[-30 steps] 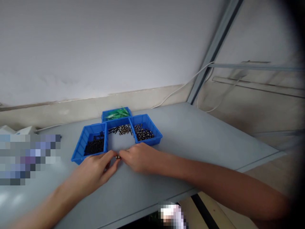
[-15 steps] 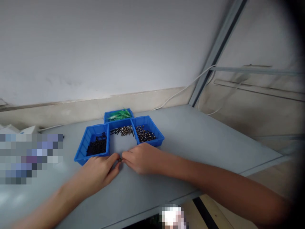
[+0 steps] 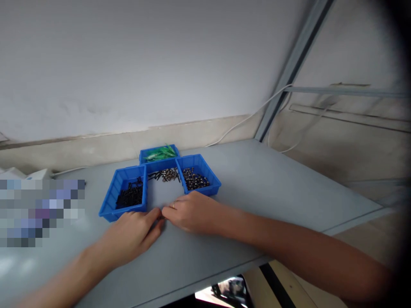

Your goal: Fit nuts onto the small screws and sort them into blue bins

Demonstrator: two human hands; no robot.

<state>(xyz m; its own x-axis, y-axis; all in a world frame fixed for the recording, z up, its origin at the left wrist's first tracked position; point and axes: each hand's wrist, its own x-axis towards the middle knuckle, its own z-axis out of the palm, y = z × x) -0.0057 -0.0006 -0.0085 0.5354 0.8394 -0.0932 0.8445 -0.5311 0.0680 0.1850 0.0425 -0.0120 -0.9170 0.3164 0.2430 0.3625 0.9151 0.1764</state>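
Note:
My left hand and my right hand meet at the fingertips over the grey table. Both are pinched around something small that the fingers mostly hide. A blue bin with small black parts stands just beyond my left hand. Another blue bin, holding small shiny metal parts, is behind my right hand. Between and behind them is a third blue bin with green packets. A loose pile of metal and dark parts lies on the table in front of it.
White objects and a blurred-out patch are at the left. A white cable runs along the wall to a metal post at the right. Below the table's front edge, a bright screen-like object shows.
The fingertips have closed in on each other, and the small piece seen between them is now mostly hidden. The view has shifted slightly.

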